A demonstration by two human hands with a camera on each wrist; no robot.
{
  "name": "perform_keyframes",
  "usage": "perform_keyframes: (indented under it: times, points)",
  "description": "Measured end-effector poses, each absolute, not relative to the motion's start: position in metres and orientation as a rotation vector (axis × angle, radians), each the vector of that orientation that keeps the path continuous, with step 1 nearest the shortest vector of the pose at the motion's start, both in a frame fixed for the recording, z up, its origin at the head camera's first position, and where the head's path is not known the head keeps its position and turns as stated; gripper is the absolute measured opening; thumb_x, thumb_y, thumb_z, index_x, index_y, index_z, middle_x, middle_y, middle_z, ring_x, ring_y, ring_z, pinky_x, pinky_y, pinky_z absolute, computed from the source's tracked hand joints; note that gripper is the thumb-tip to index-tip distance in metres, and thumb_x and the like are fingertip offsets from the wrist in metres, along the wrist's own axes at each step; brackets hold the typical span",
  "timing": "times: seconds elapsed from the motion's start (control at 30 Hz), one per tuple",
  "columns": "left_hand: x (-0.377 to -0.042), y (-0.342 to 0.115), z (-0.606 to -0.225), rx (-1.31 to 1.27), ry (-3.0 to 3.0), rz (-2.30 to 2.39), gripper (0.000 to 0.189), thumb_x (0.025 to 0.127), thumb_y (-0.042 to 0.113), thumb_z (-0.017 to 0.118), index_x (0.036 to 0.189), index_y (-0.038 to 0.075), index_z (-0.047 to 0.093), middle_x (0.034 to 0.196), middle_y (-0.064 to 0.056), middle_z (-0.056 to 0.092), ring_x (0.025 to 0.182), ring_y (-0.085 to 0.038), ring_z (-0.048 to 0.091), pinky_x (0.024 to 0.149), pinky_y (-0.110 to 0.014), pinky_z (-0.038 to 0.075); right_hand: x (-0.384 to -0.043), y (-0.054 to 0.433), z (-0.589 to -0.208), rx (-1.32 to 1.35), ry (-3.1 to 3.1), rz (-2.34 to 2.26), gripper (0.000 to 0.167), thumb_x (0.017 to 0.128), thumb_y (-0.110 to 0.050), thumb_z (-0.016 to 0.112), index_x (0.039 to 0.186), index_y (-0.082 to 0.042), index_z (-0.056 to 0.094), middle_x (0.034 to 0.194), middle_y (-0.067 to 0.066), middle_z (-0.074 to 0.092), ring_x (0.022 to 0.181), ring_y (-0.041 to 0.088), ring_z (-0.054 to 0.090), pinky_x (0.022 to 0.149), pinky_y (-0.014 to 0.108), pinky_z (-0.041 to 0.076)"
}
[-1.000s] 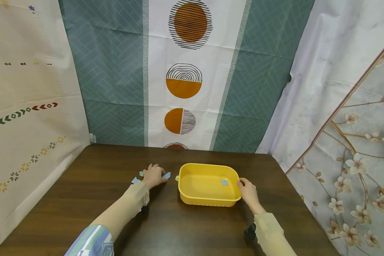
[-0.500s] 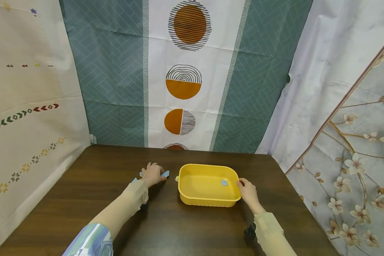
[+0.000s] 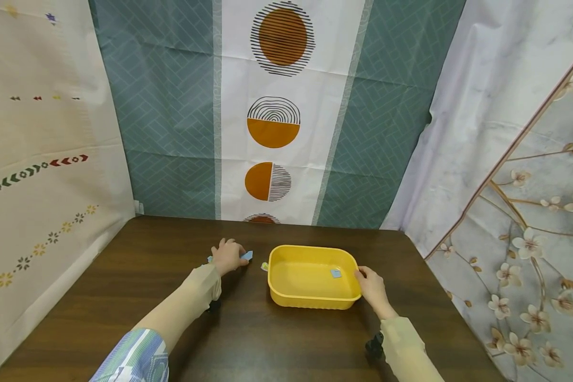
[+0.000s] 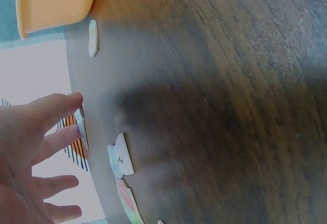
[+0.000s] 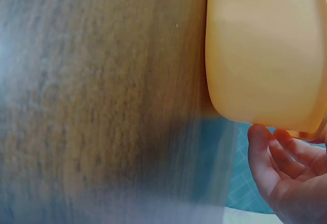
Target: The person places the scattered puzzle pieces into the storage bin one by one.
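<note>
the left hand (image 3: pixel 226 257) pinches a small flat light-blue piece (image 3: pixel 246 255) between thumb and index finger, with the other fingers (image 4: pixel 56 183) spread apart; whether the piece touches the counter (image 3: pixel 267 339) i cannot tell. the right hand (image 3: pixel 372 286) grips the right end of a yellow basin (image 3: pixel 301 276), fingertips at its wall and rim. the basin stands upright on the counter, and inside, toward its right end, lies one pale blue scrap (image 3: pixel 336 273), seen only from the head. just outside the basin's left wall sits a yellow-green bit (image 3: pixel 265 266).

the left wrist view shows what the head view mostly loses behind the hand: two pale chips (image 4: pixel 121 155) together on the counter, a red-marked chip (image 4: pixel 129 201) beside them, and a sliver cut off by the bottom edge. the right wrist view shows the basin's outside, its contents hidden. behind the counter hangs a patterned cloth (image 3: pixel 172 106).
</note>
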State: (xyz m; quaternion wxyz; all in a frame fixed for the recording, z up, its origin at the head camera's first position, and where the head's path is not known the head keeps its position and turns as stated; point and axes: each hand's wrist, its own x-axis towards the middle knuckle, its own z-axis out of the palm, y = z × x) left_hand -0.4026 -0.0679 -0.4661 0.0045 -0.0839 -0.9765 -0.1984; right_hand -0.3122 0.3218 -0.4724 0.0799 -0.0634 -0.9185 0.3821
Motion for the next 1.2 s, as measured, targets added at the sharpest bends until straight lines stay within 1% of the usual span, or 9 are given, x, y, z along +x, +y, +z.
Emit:
perform_keyframes:
  times: [0.13,0.37,0.53,0.7,0.87,1.0,1.2]
  points:
    - [-0.402,-0.07,-0.466,-0.275,-3.056,-0.64,0.028,0.084,0.028,0.077,0.105,0.009,0.076,0.136,-0.023,0.055,0.137,-0.057,0.027,0.1,-0.074,0.028,-0.311,0.324,-0.473,-0.193,-2.742,1.136,0.04,0.103,-0.018,0.045,0.13,0.011,0.053,0.125,0.031,0.059,0.101,0.038,0.062,0.089,0.051,0.052]
    - [-0.405,-0.073,-0.465,-0.28,-3.054,-0.63,0.029,0.085,0.028,0.076,0.108,0.009,0.075,0.143,-0.025,0.049,0.139,-0.057,0.025,0.101,-0.074,0.026,-0.31,0.327,-0.474,-0.189,-2.728,1.156,0.039,0.103,-0.018,0.046,0.128,0.011,0.055,0.121,0.029,0.062,0.095,0.034,0.064,0.084,0.047,0.054]
    - [-0.407,-0.063,-0.449,-0.326,-3.024,-0.635,0.031,0.086,0.027,0.075,0.11,0.007,0.074,0.143,-0.026,0.049,0.139,-0.057,0.025,0.103,-0.076,0.024,-0.309,0.328,-0.473,-0.171,-2.735,1.139,0.039,0.104,-0.018,0.046,0.128,0.011,0.054,0.12,0.029,0.062,0.093,0.032,0.064,0.083,0.046,0.054]
    - [-0.404,-0.037,-0.421,-0.376,-3.003,-0.66,0.033,0.086,0.029,0.075,0.112,0.008,0.074,0.145,-0.023,0.048,0.142,-0.054,0.023,0.106,-0.074,0.021,-0.309,0.327,-0.472,-0.167,-2.748,1.117,0.039,0.104,-0.017,0.045,0.129,0.011,0.054,0.12,0.029,0.062,0.096,0.035,0.064,0.082,0.046,0.054]
    - [-0.401,-0.005,-0.4,-0.447,-2.973,-0.662,0.033,0.088,0.031,0.074,0.114,0.011,0.073,0.151,-0.02,0.042,0.144,-0.051,0.021,0.109,-0.072,0.021,-0.311,0.327,-0.47,-0.169,-2.746,1.136,0.038,0.103,-0.017,0.045,0.128,0.011,0.055,0.119,0.029,0.063,0.095,0.035,0.064,0.081,0.045,0.054]
    - [-0.401,0.02,-0.393,-0.5,-2.959,-0.648,0.033,0.089,0.034,0.072,0.115,0.014,0.073,0.152,-0.018,0.04,0.146,-0.046,0.021,0.111,-0.069,0.022,-0.31,0.326,-0.47,-0.167,-2.741,1.146,0.038,0.103,-0.016,0.045,0.127,0.011,0.055,0.118,0.029,0.063,0.094,0.034,0.064,0.079,0.044,0.054]
    - [-0.394,0.056,-0.388,-0.57,-2.978,-0.648,0.031,0.089,0.034,0.072,0.114,0.016,0.074,0.154,-0.015,0.038,0.147,-0.046,0.019,0.113,-0.067,0.02,-0.31,0.327,-0.471,-0.185,-2.74,1.133,0.038,0.103,-0.015,0.045,0.127,0.012,0.055,0.119,0.029,0.062,0.094,0.034,0.064,0.08,0.045,0.054]
